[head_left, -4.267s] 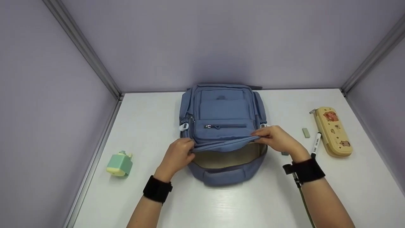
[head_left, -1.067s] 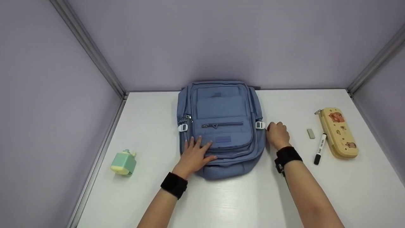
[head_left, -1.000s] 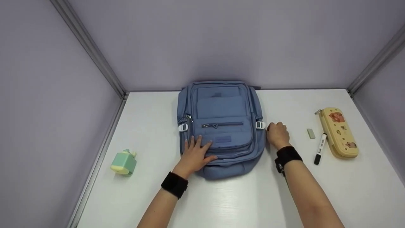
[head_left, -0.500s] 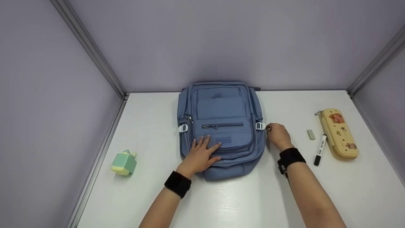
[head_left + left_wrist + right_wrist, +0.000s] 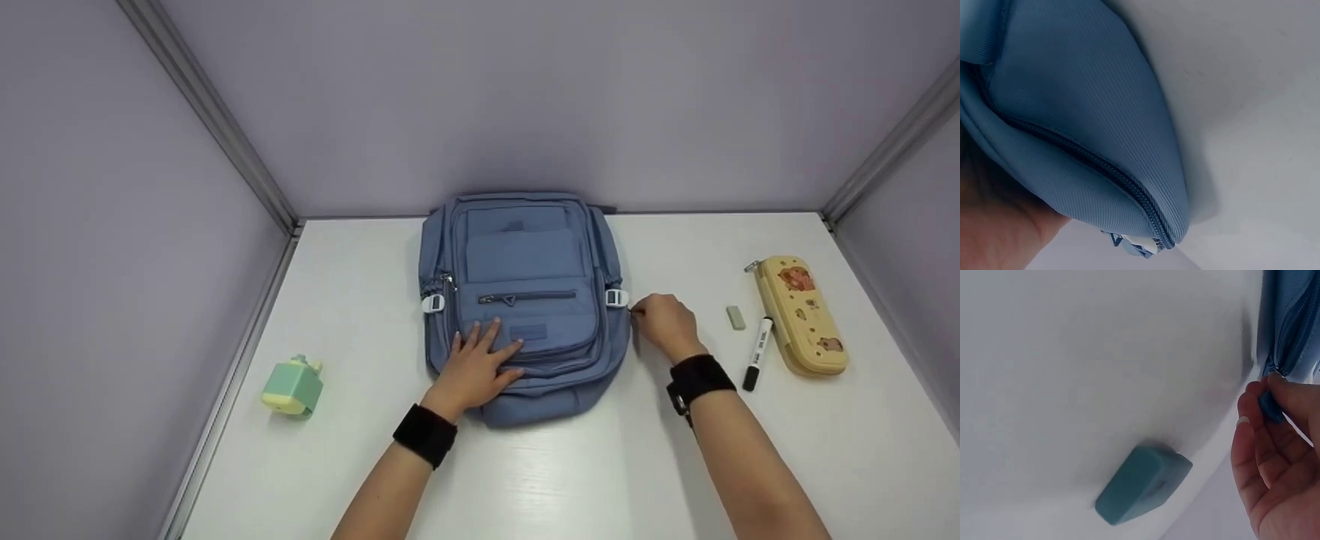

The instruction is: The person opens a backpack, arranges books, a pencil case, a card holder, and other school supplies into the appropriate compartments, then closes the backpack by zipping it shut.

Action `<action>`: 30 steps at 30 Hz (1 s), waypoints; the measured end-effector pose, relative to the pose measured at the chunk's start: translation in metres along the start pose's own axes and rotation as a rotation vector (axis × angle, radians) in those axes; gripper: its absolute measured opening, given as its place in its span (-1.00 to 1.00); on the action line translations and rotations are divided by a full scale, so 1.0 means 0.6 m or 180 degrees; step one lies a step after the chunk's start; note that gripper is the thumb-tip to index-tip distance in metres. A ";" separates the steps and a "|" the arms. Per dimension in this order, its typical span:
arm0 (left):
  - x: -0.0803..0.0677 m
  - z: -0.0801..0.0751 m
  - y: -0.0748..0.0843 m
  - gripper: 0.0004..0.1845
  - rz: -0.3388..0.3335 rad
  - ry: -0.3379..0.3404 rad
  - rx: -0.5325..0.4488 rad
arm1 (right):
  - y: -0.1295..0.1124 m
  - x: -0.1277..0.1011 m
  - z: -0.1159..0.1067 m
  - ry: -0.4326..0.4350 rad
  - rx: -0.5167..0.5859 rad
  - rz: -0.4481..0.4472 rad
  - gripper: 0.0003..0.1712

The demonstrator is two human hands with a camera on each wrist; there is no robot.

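The blue backpack [image 5: 525, 300] is lying flat at the centre rear of the white table [image 5: 525, 480], with its zippered front facing up and its main zipper closed. The left hand [image 5: 480, 364] is resting on the lower front pocket with fingers straight and spread, holding nothing, while the right hand [image 5: 664, 322] is pinching the blue zipper pull [image 5: 1269, 408] at the backpack's right edge between thumb and fingertips. A green eraser [image 5: 736, 317], a black marker [image 5: 757, 343] and a yellow pencil case [image 5: 801, 313] are lying to the right of that hand, and a green sharpener [image 5: 292, 386] is sitting well apart on the left.
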State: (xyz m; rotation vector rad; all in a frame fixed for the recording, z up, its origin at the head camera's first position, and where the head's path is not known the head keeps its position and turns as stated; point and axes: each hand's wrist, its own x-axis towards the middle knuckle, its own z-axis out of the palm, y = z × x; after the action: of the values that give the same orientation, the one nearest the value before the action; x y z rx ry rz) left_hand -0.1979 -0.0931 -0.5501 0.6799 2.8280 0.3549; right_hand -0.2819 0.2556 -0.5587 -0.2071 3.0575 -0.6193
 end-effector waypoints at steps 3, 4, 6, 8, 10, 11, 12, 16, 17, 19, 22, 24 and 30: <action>-0.001 -0.003 0.004 -0.39 -0.0047 -0.0045 -0.0029 | 0.001 -0.008 0.000 0.0045 -0.0043 -0.0079 -0.84; -0.002 -0.004 0.005 -0.39 -0.0058 -0.0058 -0.0032 | 0.001 -0.010 0.000 0.0040 -0.0054 -0.0092 -0.84; -0.002 -0.005 0.006 -0.39 -0.0064 -0.0048 -0.0041 | 0.002 -0.015 -0.002 -0.0005 -0.0076 -0.0113 -0.83; -0.002 -0.005 0.006 -0.39 -0.0064 -0.0038 -0.0035 | 0.003 -0.019 -0.006 -0.0089 -0.0112 -0.0128 -0.83; -0.002 -0.005 0.006 -0.39 -0.0066 -0.0034 -0.0028 | 0.002 -0.024 -0.011 -0.0201 -0.0135 -0.0133 -0.83; -0.002 -0.004 0.006 -0.39 -0.0066 -0.0028 -0.0028 | 0.002 -0.027 -0.013 -0.0260 -0.0137 -0.0147 -0.83; -0.002 -0.004 0.006 -0.39 -0.0066 -0.0023 -0.0029 | 0.001 -0.029 -0.016 -0.0315 -0.0138 -0.0155 -0.83; -0.002 -0.004 0.007 -0.39 -0.0067 -0.0005 -0.0033 | -0.005 -0.039 -0.026 -0.0509 -0.0127 -0.0158 -0.82; -0.003 -0.004 0.007 -0.40 -0.0060 0.0010 -0.0045 | -0.007 -0.041 -0.029 -0.0560 -0.0136 -0.0147 -0.82; -0.003 -0.004 0.007 -0.40 -0.0055 0.0023 -0.0054 | -0.011 -0.045 -0.034 -0.0660 -0.0167 -0.0103 -0.81; -0.003 -0.004 0.007 -0.40 -0.0053 0.0031 -0.0076 | -0.015 -0.051 -0.041 -0.0826 -0.0234 -0.0019 -0.80; -0.003 -0.003 0.007 -0.40 -0.0058 0.0030 -0.0096 | -0.019 -0.055 -0.046 -0.0945 -0.0258 0.0009 -0.79; -0.002 -0.001 0.007 -0.40 -0.0084 0.0013 -0.0084 | -0.032 -0.065 -0.058 -0.1260 -0.0244 0.0042 -0.83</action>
State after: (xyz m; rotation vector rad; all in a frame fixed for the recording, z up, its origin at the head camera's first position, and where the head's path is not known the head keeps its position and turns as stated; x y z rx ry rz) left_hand -0.1951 -0.0901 -0.5482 0.6368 2.8280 0.3887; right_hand -0.2421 0.2566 -0.5195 -0.2735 2.6986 -0.4021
